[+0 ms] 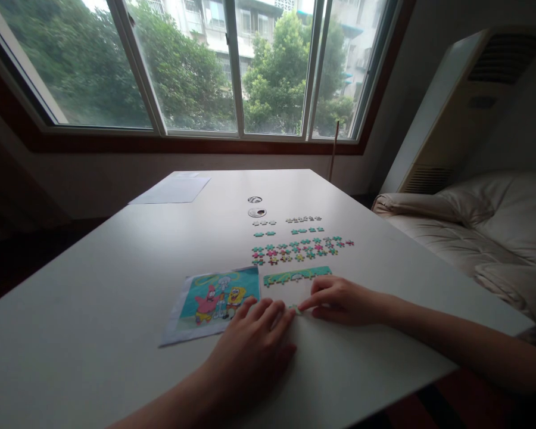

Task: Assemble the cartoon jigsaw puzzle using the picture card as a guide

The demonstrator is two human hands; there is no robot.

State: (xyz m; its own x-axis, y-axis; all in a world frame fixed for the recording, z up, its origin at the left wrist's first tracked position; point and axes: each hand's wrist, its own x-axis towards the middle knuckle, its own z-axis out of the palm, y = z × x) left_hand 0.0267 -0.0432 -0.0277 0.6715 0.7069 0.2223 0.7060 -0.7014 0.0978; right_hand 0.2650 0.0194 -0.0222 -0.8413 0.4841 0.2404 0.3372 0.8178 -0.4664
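Observation:
A small pale-green jigsaw piece (296, 309) lies on the table between my hands. My right hand (342, 301) has its index finger and thumb closed at the right edge of this piece. From the left, my left hand (261, 328) reaches in with outstretched fingers. One of its fingertips is close to the same piece, and the hand covers the lower right corner of a cartoon picture sheet (226, 298). Just beyond my right hand lies a joined strip of green puzzle pieces (297, 276). Farther back, loose jigsaw pieces (295, 253) are spread in several rows.
Two round objects (256, 212) lie behind the loose pieces on the white table (93, 310). A sheet of paper (172, 189) rests at the far left corner. Beyond the table's right edge is a pale sofa (446, 220); windows line the far wall.

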